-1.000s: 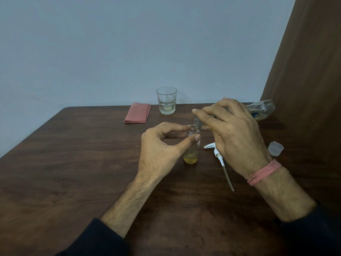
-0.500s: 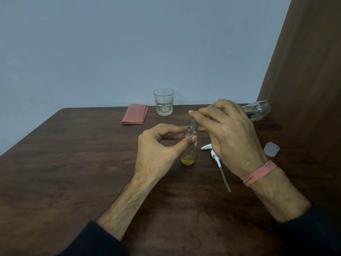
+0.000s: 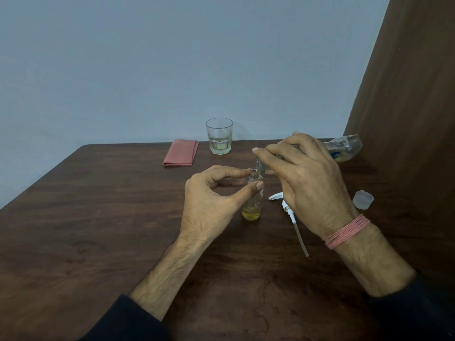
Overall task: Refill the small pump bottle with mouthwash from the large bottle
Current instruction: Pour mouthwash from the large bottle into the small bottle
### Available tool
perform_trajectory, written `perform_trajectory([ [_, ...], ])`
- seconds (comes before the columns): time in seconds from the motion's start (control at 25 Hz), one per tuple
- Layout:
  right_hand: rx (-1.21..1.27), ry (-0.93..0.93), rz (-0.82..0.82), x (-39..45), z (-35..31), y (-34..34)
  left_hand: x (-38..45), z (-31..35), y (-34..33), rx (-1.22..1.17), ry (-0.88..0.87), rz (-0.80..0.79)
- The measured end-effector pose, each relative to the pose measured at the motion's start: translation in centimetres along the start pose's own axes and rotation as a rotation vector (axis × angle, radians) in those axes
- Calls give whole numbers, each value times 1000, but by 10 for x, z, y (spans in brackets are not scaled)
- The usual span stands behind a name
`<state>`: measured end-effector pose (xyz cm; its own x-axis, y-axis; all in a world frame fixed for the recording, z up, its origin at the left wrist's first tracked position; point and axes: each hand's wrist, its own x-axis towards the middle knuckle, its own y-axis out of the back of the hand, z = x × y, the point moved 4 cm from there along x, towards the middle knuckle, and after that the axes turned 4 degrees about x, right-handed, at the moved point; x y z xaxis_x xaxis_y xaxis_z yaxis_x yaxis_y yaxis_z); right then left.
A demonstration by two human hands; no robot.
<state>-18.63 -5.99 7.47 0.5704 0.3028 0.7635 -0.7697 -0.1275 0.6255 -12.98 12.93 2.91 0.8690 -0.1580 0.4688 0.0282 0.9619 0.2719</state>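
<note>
A small clear bottle (image 3: 252, 207) stands upright on the table with a little yellow liquid at its bottom and its mouth uncovered. My left hand (image 3: 211, 200) pinches its neck between thumb and forefinger. My right hand (image 3: 307, 183) grips the large clear bottle (image 3: 347, 148), tipped nearly flat with its mouth right over the small bottle's opening. My fingers hide most of the large bottle's neck. The white pump head (image 3: 289, 212) with its long tube lies on the table just right of the small bottle.
A clear cap (image 3: 363, 199) lies on the table at the right. A drinking glass (image 3: 219, 136) with a little liquid and a folded red cloth (image 3: 181, 152) sit near the far edge. A brown wall (image 3: 406, 94) stands close on the right.
The view has shifted slightly. Both hands keep their holds, and the large bottle stays tipped over the small one.
</note>
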Motion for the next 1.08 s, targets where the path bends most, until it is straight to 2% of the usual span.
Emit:
perform_trajectory([
  [1.08, 6, -2, 16, -1, 1, -1, 0, 0, -1, 1, 4, 5],
])
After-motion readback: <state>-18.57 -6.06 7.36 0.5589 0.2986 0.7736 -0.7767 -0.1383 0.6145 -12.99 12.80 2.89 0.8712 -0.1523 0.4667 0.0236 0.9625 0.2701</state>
